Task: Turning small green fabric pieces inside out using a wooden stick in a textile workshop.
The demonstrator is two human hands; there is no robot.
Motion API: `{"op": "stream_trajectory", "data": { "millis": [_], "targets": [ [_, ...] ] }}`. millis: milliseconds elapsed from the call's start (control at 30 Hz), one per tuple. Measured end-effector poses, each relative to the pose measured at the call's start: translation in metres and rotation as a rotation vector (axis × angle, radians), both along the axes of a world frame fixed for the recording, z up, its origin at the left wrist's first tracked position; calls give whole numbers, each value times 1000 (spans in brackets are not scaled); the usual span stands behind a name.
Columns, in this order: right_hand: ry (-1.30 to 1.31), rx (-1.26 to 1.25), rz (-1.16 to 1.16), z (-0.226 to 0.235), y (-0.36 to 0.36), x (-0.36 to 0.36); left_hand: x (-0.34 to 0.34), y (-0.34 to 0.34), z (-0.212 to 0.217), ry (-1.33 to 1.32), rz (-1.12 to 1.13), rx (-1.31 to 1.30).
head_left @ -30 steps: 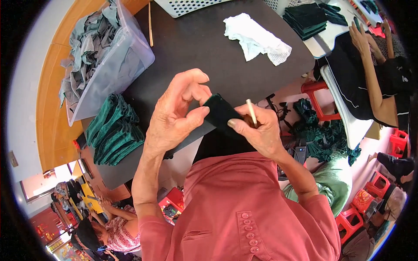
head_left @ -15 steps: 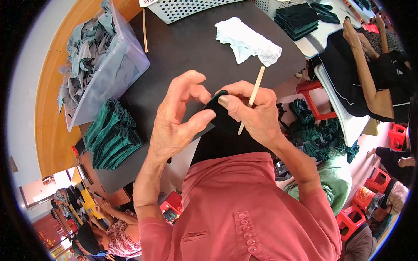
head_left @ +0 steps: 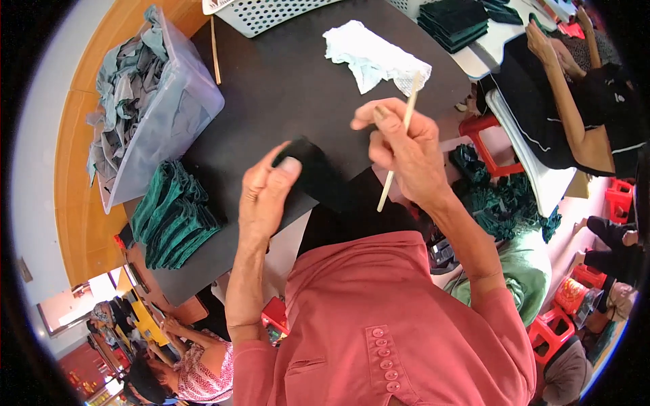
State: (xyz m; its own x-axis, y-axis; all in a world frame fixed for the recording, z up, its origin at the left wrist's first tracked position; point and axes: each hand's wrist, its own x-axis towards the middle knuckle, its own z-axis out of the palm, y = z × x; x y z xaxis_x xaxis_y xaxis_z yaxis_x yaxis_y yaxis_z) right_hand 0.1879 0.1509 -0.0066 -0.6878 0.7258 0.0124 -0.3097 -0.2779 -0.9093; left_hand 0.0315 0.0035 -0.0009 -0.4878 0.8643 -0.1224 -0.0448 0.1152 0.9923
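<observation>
My left hand (head_left: 261, 196) pinches a dark green, almost black piece of velvety cloth (head_left: 317, 172) between thumb and fingers. The cloth hangs over the table's near edge toward my lap, where its lower end blends with the black fabric there. To its right, raised and apart from the cloth, my right hand (head_left: 413, 149) keeps a thin pale wooden stick (head_left: 386, 191) tucked among its fingers. Its thumb and forefinger are clear of the cloth. A pile of folded green velvet pieces (head_left: 175, 220) lies on the dark table (head_left: 284, 81), left of my left hand.
A translucent bin (head_left: 189, 111) of grey cloth scraps stands at the left. Beyond my hands lie a white cloth (head_left: 372, 57) and a perforated white basket (head_left: 271, 17). Dark folded cloths (head_left: 450, 27) are at the far right, above a red stool (head_left: 484, 145). Other people sit on both sides.
My right hand has let go of the cloth and moved up and right, still with the stick. My left hand, open before, has closed on the cloth.
</observation>
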Motion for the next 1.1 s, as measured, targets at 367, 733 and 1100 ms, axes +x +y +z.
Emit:
{"op": "stream_trajectory", "data": {
  "millis": [367, 733, 1100],
  "targets": [
    [-132, -84, 531, -5, -9, 10, -32, 16, 5, -560, 136, 199],
    [-93, -224, 487, -17, -36, 16, -47, 21, -6, -554, 161, 191],
    [-154, 19, 114, -21, -63, 17, -54, 19, -15, -575, 159, 205]
  ]
}}
